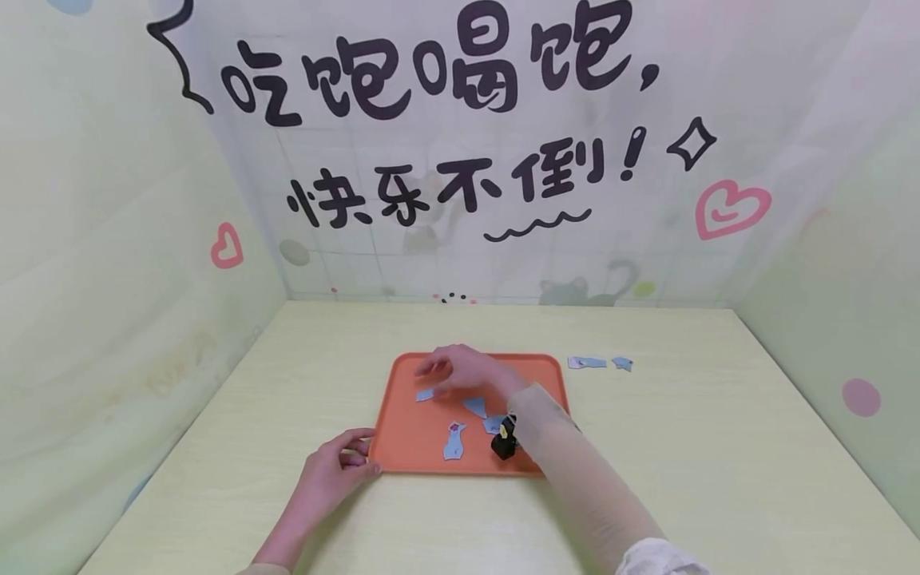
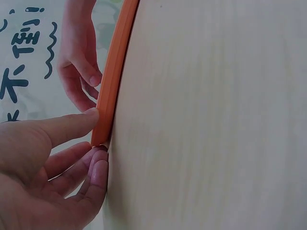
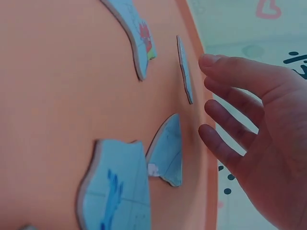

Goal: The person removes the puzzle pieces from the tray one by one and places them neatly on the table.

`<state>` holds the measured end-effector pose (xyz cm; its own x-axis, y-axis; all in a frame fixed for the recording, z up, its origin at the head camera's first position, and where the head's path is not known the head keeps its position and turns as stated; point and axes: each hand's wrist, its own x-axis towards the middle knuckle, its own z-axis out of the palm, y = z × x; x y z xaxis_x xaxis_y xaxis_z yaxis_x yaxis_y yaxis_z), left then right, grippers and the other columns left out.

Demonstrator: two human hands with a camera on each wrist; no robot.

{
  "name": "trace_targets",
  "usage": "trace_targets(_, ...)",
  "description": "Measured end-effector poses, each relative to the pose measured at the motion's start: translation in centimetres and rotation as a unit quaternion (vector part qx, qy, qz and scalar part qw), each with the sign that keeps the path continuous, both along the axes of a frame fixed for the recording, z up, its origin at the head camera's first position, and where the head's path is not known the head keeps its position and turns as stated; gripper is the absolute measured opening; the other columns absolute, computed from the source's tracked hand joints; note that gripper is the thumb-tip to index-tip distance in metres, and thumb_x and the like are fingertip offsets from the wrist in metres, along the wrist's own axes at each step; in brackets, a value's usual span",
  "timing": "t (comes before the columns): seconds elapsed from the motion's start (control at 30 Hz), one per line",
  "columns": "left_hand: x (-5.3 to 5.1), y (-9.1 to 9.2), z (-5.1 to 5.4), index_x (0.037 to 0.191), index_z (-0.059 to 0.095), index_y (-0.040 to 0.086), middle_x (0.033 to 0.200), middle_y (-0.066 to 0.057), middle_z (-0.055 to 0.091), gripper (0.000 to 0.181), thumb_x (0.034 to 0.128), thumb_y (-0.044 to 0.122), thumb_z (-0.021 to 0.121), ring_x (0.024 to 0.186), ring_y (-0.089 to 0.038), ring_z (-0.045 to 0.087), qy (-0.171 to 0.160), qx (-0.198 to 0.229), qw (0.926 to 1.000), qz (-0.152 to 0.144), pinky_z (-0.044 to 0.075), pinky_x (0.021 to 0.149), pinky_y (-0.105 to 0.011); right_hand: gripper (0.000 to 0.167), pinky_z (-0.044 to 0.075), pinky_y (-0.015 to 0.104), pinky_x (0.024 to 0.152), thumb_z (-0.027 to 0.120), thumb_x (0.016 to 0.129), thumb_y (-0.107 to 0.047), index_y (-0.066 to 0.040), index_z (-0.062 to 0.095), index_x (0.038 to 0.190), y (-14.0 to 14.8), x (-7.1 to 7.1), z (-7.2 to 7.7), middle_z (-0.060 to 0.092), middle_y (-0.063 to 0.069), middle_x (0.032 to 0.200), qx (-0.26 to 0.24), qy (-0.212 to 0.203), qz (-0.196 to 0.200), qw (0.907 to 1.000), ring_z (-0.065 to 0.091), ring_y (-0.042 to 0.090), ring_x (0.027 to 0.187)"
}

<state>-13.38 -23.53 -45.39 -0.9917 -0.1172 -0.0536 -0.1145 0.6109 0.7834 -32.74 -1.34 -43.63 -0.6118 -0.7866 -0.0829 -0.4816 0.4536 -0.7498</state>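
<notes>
Your left hand (image 1: 336, 465) grips an orange rectangular tray (image 1: 411, 443); your right hand (image 1: 462, 369), half-spread, empty, hovers near a flat blue piece (image 1: 424, 395)

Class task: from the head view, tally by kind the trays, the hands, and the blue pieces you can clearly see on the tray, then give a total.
Orange tray: 1
Hands (left hand, right hand): 2
Blue pieces clearly seen on tray: 4
Total: 7
The right arm may hide more.

We see a pale wood-grain tabletop (image 1: 719, 447); behind it, a whitish printed backdrop (image 1: 632, 216) with black Chinese lettering (image 1: 470, 190); beside it, pale-green side walls (image 1: 122, 263).
</notes>
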Motion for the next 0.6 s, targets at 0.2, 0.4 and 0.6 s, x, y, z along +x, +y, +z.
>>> trace_targets(0.2, 0.0, 0.0, 0.0, 0.127, 0.064, 0.01, 0.107, -0.006, 0.068, 0.05, 0.0799, 0.007, 0.079, 0.091, -0.014, 0.065, 0.003, 0.0, 1.0, -0.001, 0.052, 0.072, -0.019, 0.036, 0.05, 0.028, 0.099, 0.071, 0.09, -0.009, -0.014, 0.066, 0.126, 0.2, -0.2, -0.6, 0.067, 0.0, 0.127, 0.008, -0.001, 0.009, 0.9999, 0.059, 0.017, 0.118)
trace_targets(0.4, 0.0, 0.1, -0.1, 0.127, 0.064, 0.009, 0.107, -0.006, 0.068, 0.05, 0.0802, 0.007, 0.079, 0.09, -0.013, 0.065, 0.001, -0.001, 1.0, -0.002, 0.052, 0.072, -0.019, 0.031, 0.049, 0.024, 0.093, 0.07, 0.091, -0.009, -0.015, 0.07, 0.121, 0.1, -0.3, -1.0, 0.064, 0.001, 0.122, 0.031, 0.041, 0.039, 0.9979, 0.057, 0.018, 0.112)
trace_targets(0.6, -0.1, 0.1, 0.0, 0.127, 0.064, 0.008, 0.106, -0.007, 0.069, 0.05, 0.0794, 0.004, 0.079, 0.089, -0.014, 0.065, 0.003, -0.001, 1.0, 0.001, 0.052, 0.071, -0.018, 0.021, 0.048, 0.025, 0.091, 0.071, 0.09, -0.011, -0.017, 0.072, 0.11, 0.2, -0.5, -1.4, 0.063, 0.0, 0.115, 0.027, 0.047, 0.022, 0.9983, 0.055, 0.017, 0.106)
